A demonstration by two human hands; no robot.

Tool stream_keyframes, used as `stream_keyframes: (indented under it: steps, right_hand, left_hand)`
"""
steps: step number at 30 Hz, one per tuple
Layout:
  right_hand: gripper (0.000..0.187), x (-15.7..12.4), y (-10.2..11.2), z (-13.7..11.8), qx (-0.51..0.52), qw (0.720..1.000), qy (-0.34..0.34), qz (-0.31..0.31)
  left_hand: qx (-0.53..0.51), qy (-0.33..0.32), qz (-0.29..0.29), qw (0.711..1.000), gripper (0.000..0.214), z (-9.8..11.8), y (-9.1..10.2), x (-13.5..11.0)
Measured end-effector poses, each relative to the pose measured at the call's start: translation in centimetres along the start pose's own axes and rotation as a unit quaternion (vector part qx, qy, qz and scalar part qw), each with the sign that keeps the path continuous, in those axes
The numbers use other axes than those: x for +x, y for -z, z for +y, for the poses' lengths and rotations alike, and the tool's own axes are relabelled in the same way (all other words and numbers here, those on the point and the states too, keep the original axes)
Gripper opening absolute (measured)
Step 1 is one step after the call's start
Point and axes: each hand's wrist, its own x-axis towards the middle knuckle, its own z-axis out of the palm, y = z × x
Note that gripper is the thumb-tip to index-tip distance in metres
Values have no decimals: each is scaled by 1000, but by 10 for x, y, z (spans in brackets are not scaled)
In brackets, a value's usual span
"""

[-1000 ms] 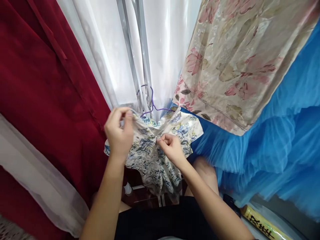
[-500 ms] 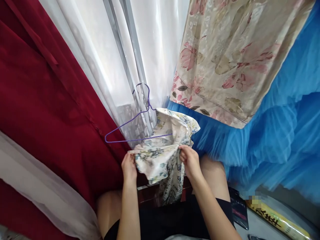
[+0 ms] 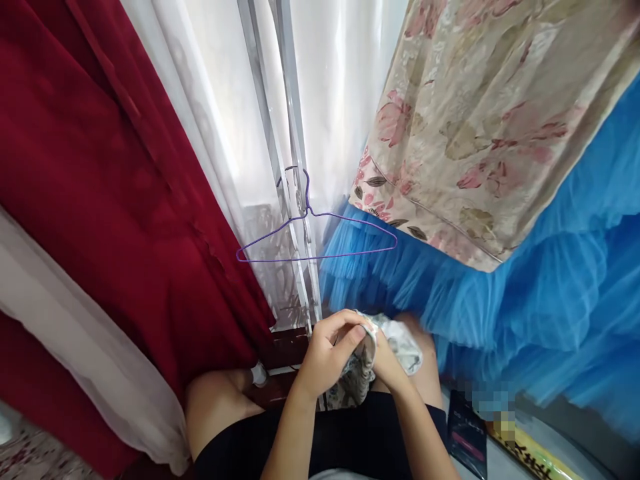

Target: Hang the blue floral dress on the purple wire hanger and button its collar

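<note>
One purple hanger (image 3: 330, 257) now bare, patterned garment (image 3: 354, 385) pinched in left hand (image 3: 331, 352), right hand (image 3: 386, 360) half covered, its hold unclear

Left: red curtain (image 3: 115, 200) | Centre: white curtain (image 3: 345, 87), brightly lit; grey metal poles (image 3: 289, 73) before it | Right: blue ruffled fabric (image 3: 565, 287) | Floor (image 3: 284, 352): dark reddish

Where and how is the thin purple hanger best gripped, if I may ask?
I would probably pinch the purple hanger by the right half of its lower bar, from the front: that straight stretch is bare and extends past the grey metal poles.
</note>
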Motion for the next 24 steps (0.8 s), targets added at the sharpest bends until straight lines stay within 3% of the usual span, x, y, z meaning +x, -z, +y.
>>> stream_keyframes:
  steps: [3, 6, 8, 10, 12, 14, 17, 21, 24]
  right_hand:
    - [19, -8, 0, -10, 21, 992, -78, -95]
    - [23, -18, 0, -11, 91, 970, -170, -148]
    - [29, -22, -4, -13, 166, 953, -210, -141]
    - [36, -26, -9, -17, 239, 940, -226, -94]
    - [39, -27, -11, -22, 269, 936, -220, -52]
    - [40, -28, -6, -27, 245, 947, -203, -41]
    - [47, -30, 17, -33, 180, 964, -193, -41]
    - [57, -32, 55, -47, 143, 970, -193, -20]
    - [53, -25, 70, -64, 116, 980, -161, 1]
  left_hand:
    - [88, -13, 45, 995, 22, 11, 2, 2]
    - [151, -9, 100, 984, 24, 9, 14, 3]
    - [148, 2, 115, 982, 25, 1, 22, 2]
    - [98, 23, 104, 989, 31, -14, 28, -2]
    - [50, 62, 59, 995, 44, -30, 32, -9]
    - [43, 120, -27, 991, 51, -45, 35, -19]
    - [97, 188, -159, 964, 63, -60, 43, -37]
    - [188, 210, -209, 936, 53, -62, 69, -64]
    - [257, 228, -221, 913, 42, -57, 104, -82]
